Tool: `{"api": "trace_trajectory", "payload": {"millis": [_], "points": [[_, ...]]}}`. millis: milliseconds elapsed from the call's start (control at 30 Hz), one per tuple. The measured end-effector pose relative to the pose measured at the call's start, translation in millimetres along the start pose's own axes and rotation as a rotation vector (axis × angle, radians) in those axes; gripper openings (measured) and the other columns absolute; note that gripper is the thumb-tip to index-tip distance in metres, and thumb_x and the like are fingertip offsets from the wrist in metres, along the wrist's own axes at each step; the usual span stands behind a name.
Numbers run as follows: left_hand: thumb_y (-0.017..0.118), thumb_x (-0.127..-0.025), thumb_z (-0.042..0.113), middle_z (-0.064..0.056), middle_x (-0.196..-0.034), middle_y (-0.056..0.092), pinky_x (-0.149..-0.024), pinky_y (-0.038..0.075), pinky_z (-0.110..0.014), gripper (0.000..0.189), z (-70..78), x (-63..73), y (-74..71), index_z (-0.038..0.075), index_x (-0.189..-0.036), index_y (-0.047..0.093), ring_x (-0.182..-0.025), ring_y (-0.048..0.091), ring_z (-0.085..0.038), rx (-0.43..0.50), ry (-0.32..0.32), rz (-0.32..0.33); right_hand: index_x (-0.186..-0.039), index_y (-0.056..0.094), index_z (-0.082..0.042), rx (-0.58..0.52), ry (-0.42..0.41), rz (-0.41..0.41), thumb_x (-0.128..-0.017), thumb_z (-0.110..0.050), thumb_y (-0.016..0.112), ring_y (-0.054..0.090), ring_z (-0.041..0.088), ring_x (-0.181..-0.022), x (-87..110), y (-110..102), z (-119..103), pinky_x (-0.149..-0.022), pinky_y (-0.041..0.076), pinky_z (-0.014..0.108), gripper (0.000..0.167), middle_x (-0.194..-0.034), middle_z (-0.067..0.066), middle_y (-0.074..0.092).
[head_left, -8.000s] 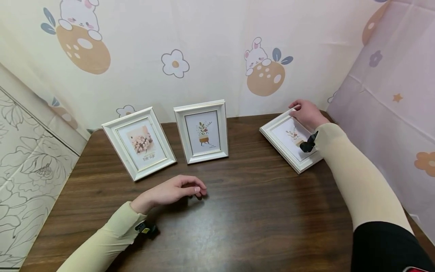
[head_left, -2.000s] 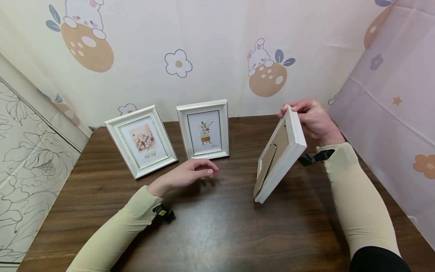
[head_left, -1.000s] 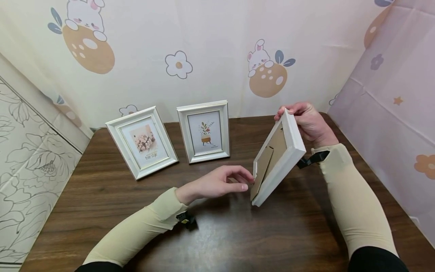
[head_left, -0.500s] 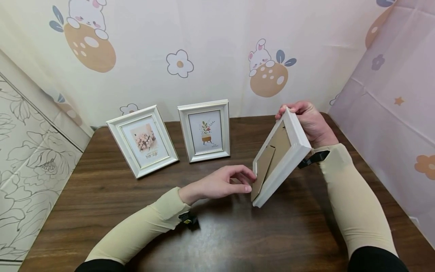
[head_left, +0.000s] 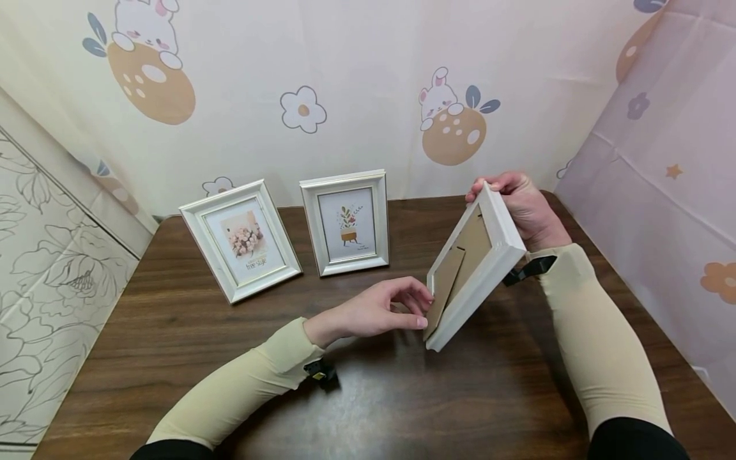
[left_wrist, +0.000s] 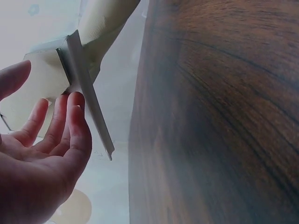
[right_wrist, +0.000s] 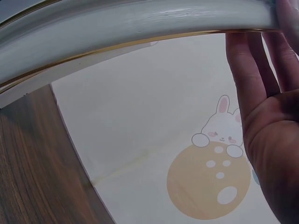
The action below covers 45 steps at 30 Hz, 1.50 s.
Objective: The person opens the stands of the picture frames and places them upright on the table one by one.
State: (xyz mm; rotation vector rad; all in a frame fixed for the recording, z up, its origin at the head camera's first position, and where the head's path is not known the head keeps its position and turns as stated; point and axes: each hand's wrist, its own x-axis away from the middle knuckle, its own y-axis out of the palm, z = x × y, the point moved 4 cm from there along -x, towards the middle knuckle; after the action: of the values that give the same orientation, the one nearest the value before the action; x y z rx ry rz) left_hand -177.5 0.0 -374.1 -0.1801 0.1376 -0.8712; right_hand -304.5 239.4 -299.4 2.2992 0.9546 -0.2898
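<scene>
In the head view my right hand [head_left: 526, 207] grips the upper edge of a white picture frame [head_left: 480, 281], its tan back and easel stand [head_left: 445, 284] turned toward the left. The frame stands tilted at the right side of the table. My left hand [head_left: 382, 308] is at the frame's lower left, fingertips right at the stand's lower edge. In the left wrist view its fingers [left_wrist: 77, 126] reach the stand's corner, with the thumb spread apart. The right wrist view shows the right hand's fingers [right_wrist: 247, 74] behind the frame's gold-lined border [right_wrist: 140, 28].
Two more white picture frames stand upright at the back: one with a pink flower picture [head_left: 244, 284] at the left, one with a potted plant picture [head_left: 345, 265] in the middle. Behind the brown wooden table [head_left: 356, 409] hangs a rabbit-patterned curtain [head_left: 356, 57].
Over several seconds the right hand has raised the frame from lying face up and turned its back leftward. The left hand has moved right to the stand; in the last half second little differs.
</scene>
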Motion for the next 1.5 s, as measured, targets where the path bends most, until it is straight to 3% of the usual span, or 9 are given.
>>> {"api": "trace_trajectory", "payload": {"millis": [900,1500], "points": [[0.078,-0.083,-0.001,-0.004,-0.103,0.058,-0.082,0.054,-0.029,0.042,-0.9,-0.3,4.8,0.003,-0.116,0.053,-0.093,0.064,-0.015,0.119,-0.038,-0.005,-0.091,0.075,0.005,-0.008,0.008,-0.020,-0.094,0.016,0.052,0.068,0.036,-0.094,-0.2,1.1,0.9,-0.091,0.053,0.045,0.025,-0.098,0.023,0.071],[0.078,-0.084,0.003,-0.004,-0.104,0.061,-0.082,0.056,-0.031,0.040,-2.0,4.7,0.6,0.005,-0.116,0.055,-0.093,0.065,-0.015,0.102,-0.004,-0.011,-0.090,0.075,0.006,-0.056,0.073,-0.017,-0.094,0.018,0.050,0.068,0.037,-0.093,3.0,1.8,0.9,-0.091,0.054,0.047,0.029,-0.099,0.024,0.071]]}}
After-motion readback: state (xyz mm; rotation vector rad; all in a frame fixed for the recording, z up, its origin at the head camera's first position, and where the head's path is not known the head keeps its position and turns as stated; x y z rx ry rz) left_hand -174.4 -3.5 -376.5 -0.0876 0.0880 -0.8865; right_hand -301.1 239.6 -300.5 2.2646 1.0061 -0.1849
